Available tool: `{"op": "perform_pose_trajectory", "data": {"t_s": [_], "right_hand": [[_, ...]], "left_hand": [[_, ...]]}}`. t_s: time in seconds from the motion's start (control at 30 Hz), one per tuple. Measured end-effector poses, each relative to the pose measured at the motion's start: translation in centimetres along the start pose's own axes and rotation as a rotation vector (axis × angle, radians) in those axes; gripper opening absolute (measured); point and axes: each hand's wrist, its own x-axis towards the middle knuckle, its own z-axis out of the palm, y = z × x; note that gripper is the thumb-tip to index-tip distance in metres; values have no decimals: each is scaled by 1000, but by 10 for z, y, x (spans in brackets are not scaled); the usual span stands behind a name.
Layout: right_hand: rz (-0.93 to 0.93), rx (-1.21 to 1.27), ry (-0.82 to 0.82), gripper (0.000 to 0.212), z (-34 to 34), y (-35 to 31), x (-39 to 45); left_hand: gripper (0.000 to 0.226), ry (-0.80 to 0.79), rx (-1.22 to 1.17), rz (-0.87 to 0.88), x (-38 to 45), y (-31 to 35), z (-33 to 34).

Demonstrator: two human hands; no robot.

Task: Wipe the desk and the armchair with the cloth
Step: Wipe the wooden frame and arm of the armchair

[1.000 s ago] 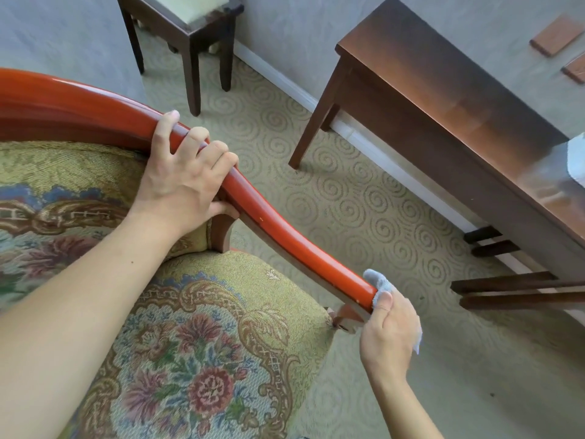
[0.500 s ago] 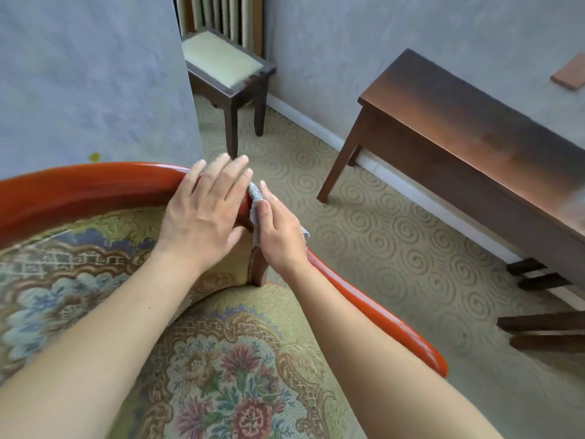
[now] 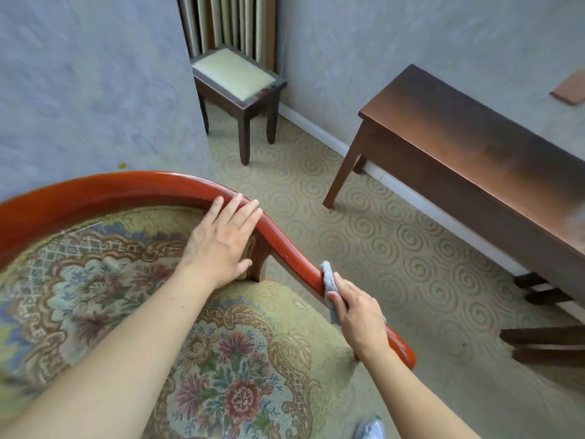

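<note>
The right hand pinches the cloth against the armchair armrest mid-wipe, the left hand rests flat and open; next, I judge, a stroke along the rail

grey cloth draped over the armchair's red armrest; dark wooden desk well apart.
</note>
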Motion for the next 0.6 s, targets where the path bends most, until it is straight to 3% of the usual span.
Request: {"op": "perform_pose_trajectory", "data": {"t_s": [0.13, 0.27, 0.4, 0.5, 0.6], "right_hand": [[4, 51, 74, 32, -14, 33, -30], [201, 177, 25, 19, -31, 67, -46], [301, 700, -92, 41, -78, 101, -39], [299, 1150, -300, 37, -135, 126, -25], [267, 1306, -435, 38, -201, 149, -17]], "left_hand": [[97, -57, -127, 105, -10, 61, 8], [79, -56, -314, 134, -17, 136, 12], [60, -36, -572, 91, -12, 211, -2], [55, -11, -811, 5, 9, 262, -32], [53, 7, -1160, -205, 37, 314, -79]]}}
